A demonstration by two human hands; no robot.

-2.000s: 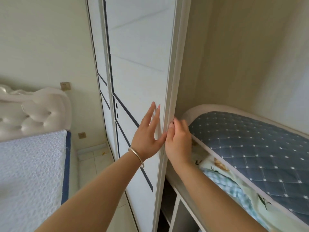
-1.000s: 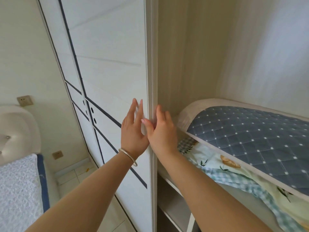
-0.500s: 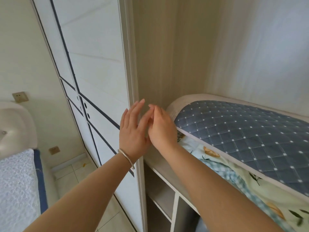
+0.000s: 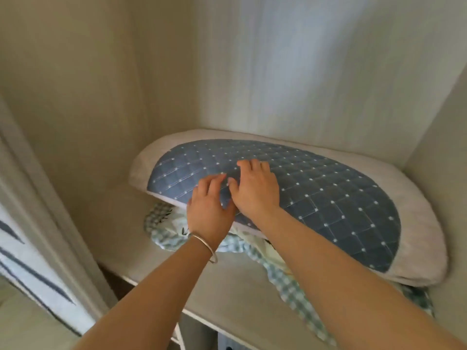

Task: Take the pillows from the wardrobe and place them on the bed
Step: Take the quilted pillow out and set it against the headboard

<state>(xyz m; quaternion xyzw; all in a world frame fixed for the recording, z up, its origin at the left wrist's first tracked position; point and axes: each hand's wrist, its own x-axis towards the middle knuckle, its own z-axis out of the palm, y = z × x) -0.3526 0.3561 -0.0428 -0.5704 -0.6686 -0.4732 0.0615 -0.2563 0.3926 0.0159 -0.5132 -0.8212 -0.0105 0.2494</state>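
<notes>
Pillow (image 4: 328, 198), blue quilted top w/ pale border, is seen lying on wardrobe shelf (image 4: 222, 281), stacked over a green-check bundle (image 4: 161, 218), poss. a 2nd pillow. L hand (image 4: 209, 210) is laid over near edge; R hand (image 4: 255, 190) is spread flat on top just beside it, thumbs nearly touching. Fingers are apart on both, nothing clamped yet. Judged step: getting hold. Hands are best slid outward from present spot, fingers tucked under the edge below L palm, so only the top one is lifted & the bundle beneath isn't dragged off.
</notes>
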